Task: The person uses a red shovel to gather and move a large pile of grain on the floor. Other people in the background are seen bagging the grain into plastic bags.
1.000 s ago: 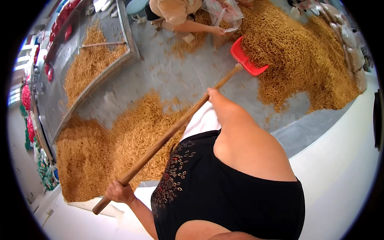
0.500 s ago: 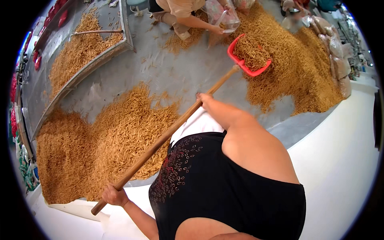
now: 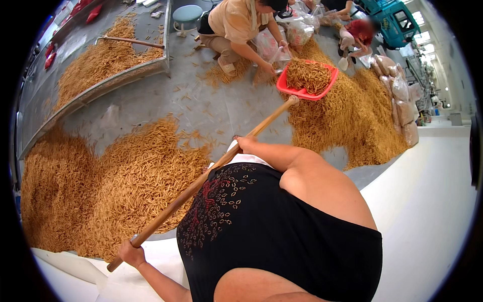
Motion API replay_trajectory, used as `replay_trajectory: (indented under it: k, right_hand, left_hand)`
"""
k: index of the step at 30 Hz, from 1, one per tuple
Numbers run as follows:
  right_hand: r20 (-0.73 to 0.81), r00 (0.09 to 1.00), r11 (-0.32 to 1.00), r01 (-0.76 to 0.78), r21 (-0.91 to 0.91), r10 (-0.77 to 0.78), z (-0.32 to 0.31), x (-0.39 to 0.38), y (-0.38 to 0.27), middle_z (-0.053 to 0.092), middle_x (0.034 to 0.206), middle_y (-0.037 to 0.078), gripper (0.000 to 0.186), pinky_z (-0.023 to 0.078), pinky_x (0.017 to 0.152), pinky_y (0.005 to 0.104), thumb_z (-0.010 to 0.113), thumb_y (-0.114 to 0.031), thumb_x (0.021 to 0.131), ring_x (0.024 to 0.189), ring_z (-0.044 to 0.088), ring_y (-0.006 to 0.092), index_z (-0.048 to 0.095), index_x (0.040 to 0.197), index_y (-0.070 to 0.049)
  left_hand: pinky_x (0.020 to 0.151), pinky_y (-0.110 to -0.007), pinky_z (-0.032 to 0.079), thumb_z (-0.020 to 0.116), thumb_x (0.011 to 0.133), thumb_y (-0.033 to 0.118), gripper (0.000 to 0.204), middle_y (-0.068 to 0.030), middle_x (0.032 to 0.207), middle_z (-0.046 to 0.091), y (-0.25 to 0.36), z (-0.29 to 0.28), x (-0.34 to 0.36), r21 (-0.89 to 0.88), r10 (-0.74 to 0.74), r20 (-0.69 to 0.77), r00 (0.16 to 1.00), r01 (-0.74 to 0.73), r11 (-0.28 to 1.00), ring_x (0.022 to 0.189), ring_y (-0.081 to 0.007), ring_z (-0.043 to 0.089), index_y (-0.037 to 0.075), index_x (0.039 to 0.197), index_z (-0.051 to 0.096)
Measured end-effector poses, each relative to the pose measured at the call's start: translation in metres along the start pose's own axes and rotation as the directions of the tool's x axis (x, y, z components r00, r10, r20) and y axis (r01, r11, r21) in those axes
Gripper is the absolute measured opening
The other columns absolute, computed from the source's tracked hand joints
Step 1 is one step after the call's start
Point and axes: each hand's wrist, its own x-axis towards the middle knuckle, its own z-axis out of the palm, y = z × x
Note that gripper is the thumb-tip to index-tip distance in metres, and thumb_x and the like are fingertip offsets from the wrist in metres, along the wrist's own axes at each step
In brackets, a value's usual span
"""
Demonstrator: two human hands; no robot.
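A red plastic shovel (image 3: 328, 89) with a long wooden handle (image 3: 188, 194) slants from lower left to upper right. My left hand (image 3: 132, 253) is wrapped round the handle close to its butt end. Further up, my right hand (image 3: 245, 144) grips the same handle in front of my body. The scoop carries a heap of golden-brown stick-shaped pieces (image 3: 307, 76), apparently a fried snack. Beneath and beyond it spreads a large pile of the same sticks (image 3: 347, 128). Another broad pile (image 3: 146, 181) lies at my left.
A crouching person (image 3: 236, 35) holds a clear plastic bag (image 3: 266, 44) just left of the scoop. Another person (image 3: 354, 40) squats beyond the pile. Filled bags (image 3: 400, 88) stack at the right. A low metal-edged barrier (image 3: 100, 88) and a blue stool (image 3: 187, 13) stand at the left.
The scoop has gone from tilted sideways to more level and now carries a fuller heap, near the crouching person's bag. The view has shifted, showing more of the people at the back.
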Motion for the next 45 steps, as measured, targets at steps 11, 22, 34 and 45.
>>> replay_trajectory:
  k: [11,22,34,45]
  right_hand:
    - [-0.223,0.956,0.979,0.203,0.033,-0.191,-0.015,-0.038,-0.067,0.055,0.095,0.017,0.043,0.056,0.055,0.0437,0.062,0.002,0.068,0.074,0.061,0.0285,0.042,0.106,0.002]
    - [-0.081,0.965,0.957,0.26,0.128,-0.251,-0.017,-0.12,-0.137,0.051,0.096,0.019,0.052,0.055,0.052,0.0431,0.062,-0.003,0.069,0.075,0.061,0.0299,0.03,0.109,-0.001]
    - [-0.166,0.982,0.966,0.128,0.225,-0.091,-0.048,-0.089,-0.105,0.054,0.092,0.016,0.034,0.054,0.056,0.0438,0.059,-0.008,0.074,0.077,0.06,0.0292,0.041,0.103,-0.002]
    - [0.382,0.899,0.904,-0.33,0.271,0.214,-0.011,-0.068,-0.038,0.058,0.086,0.015,0.018,0.054,0.066,0.0419,0.055,-0.014,0.079,0.076,0.06,0.0289,0.051,0.092,-0.004]
  left_hand:
    - [0.066,-0.047,0.046,0.062,0.063,0.01,0.008,-0.019,0.069,0.06,0.023,-0.024,0.032,0.021,-0.069,0.289,0.955,0.066,0.998,0.07,-0.0376,0.059,0.005,0.068,0.06]
    - [0.066,-0.045,0.046,0.062,0.062,0.011,0.008,-0.0198,0.069,0.06,0.031,-0.049,0.036,-0.029,-0.164,0.279,0.946,0.179,0.983,0.07,-0.038,0.059,0.006,0.068,0.063]
    - [0.094,-0.044,0.034,0.064,0.061,0.002,0.015,-0.0076,0.075,0.057,0.064,-0.043,0.043,-0.11,-0.109,-0.033,0.994,0.105,0.988,0.083,-0.0266,0.054,0.008,0.073,0.057]
    - [0.097,-0.046,0.036,0.064,0.077,0.016,0.005,-0.0008,0.082,0.058,0.082,-0.214,0.116,0.349,0.28,-0.6,0.749,-0.07,0.934,0.088,-0.0209,0.056,0.014,0.081,0.062]
